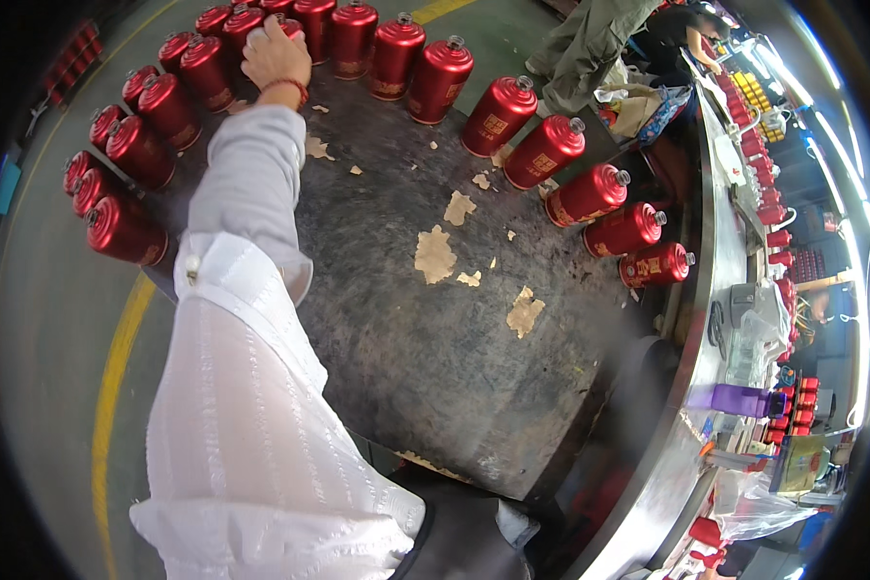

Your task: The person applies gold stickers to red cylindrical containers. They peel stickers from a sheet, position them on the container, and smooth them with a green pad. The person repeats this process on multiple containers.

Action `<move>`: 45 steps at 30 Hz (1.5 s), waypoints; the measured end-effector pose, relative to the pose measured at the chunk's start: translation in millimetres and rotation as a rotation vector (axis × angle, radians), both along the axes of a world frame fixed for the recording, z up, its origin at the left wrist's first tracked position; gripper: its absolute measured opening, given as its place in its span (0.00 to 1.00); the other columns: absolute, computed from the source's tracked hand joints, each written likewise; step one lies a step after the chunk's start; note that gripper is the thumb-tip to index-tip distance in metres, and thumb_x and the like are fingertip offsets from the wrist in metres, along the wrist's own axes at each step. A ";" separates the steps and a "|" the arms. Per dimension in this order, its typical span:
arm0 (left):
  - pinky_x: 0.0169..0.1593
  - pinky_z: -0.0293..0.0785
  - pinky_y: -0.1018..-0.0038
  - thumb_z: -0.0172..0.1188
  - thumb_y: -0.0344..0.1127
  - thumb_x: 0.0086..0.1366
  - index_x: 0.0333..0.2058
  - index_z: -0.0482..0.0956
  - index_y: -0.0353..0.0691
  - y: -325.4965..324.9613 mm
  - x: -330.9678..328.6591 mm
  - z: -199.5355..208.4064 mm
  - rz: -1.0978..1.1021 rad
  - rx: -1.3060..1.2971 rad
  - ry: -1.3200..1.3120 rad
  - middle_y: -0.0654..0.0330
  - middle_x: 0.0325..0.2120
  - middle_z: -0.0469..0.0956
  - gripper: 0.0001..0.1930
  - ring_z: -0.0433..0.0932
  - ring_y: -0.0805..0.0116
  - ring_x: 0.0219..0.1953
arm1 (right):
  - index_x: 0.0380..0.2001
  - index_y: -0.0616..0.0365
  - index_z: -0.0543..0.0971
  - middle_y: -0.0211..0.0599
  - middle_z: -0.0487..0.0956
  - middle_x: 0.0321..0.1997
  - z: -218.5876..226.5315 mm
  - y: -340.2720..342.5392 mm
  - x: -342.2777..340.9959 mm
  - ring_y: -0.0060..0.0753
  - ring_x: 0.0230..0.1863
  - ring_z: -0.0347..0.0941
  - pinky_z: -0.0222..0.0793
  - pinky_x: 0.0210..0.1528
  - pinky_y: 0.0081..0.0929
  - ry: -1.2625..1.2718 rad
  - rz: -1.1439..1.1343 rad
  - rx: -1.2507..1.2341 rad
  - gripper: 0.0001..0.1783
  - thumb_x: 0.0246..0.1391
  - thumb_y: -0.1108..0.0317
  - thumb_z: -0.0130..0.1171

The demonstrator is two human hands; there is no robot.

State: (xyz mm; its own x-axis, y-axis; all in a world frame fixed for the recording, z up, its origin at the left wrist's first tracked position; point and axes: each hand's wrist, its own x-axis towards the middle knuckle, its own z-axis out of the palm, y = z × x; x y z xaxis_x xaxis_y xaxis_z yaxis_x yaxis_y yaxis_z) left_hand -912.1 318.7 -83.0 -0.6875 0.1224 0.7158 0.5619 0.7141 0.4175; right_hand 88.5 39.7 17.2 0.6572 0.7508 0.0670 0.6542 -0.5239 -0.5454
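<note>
Grey-green floor [53, 387] spans the left, crossed by a yellow line [116, 396]; a metal-edged workbench [694, 372] runs down the right, near bright strip lights [785, 70].

The fingers of the left hand [277, 66] cover the neck of the glossy red metallic bottle [293, 29] beneath them, so their grip cannot be made out. Just right of the hand, the top edge crops the neck of another shiny red bottle [315, 21]. Behind the hand, the loose white sleeve [251, 416] runs off the lower edge, as does a dark cloth [464, 527]. Well to the right, grey-green trousers [594, 48] are cut off at the top. Nearer the body than the hand, a dark patch [633, 387] beside the table [387, 319] is too blurred to identify. Far left of the hand, stacked red objects [73, 60] are too small to tell.
</note>
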 end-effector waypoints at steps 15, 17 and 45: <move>0.59 0.67 0.58 0.62 0.38 0.66 0.51 0.76 0.38 -82.3 573.7 110.1 -1.980 0.531 -0.451 0.50 0.48 0.77 0.17 0.74 0.47 0.53 | 0.58 0.51 0.78 0.43 0.80 0.51 188.3 -236.7 177.8 0.38 0.42 0.77 0.80 0.45 0.39 -0.053 -0.161 0.493 0.22 0.64 0.57 0.62; 0.56 0.71 0.59 0.63 0.38 0.66 0.50 0.77 0.38 -129.0 671.4 133.3 -2.435 0.375 -0.698 0.50 0.46 0.79 0.17 0.76 0.47 0.51 | 0.59 0.51 0.78 0.43 0.80 0.52 219.5 -319.9 170.3 0.38 0.42 0.77 0.80 0.46 0.39 -0.043 -0.184 0.557 0.22 0.64 0.57 0.63; 0.48 0.77 0.78 0.56 0.52 0.74 0.61 0.66 0.30 -333.8 1004.2 125.1 -2.557 -1.112 -1.786 0.59 0.44 0.78 0.30 0.78 0.76 0.42 | 0.56 0.62 0.78 0.35 0.82 0.49 43.1 -260.1 74.7 0.20 0.45 0.74 0.71 0.42 0.21 0.618 -0.369 0.682 0.28 0.72 0.47 0.49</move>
